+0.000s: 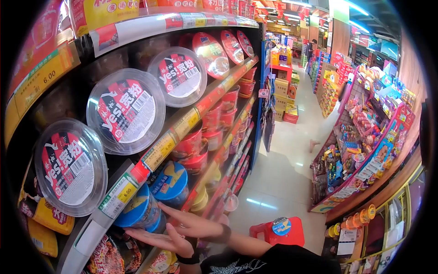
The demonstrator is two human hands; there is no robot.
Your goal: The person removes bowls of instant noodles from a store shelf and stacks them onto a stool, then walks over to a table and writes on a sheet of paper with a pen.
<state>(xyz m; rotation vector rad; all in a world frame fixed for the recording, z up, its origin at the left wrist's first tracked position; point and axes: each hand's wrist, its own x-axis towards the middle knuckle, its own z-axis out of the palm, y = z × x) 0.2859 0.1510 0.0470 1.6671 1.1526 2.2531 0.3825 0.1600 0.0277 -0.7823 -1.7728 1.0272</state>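
Note:
My right hand (189, 223) reaches in from the right with straight fingers. Its fingertips are at the side of a blue-lidded noodle tub (137, 210) on the lower shelf. Below it, my left hand (162, 239) is stretched out, thumb raised, fingers reaching under the front of the same tub. Whether either hand presses on the tub, I cannot tell. Another blue-lidded tub (169, 182) stands just behind. On the shelf above, several clear-lidded bowls (126, 112) with pink-and-black labels lean outward.
Red-lidded bowls (210, 55) line the upper shelf, with price strips (119, 196) along the edges. On the floor, a red plastic object (294, 232) carries a blue-lidded tub (282, 226). A pink candy rack (335, 182) borders the aisle, and a person (311, 48) stands far back.

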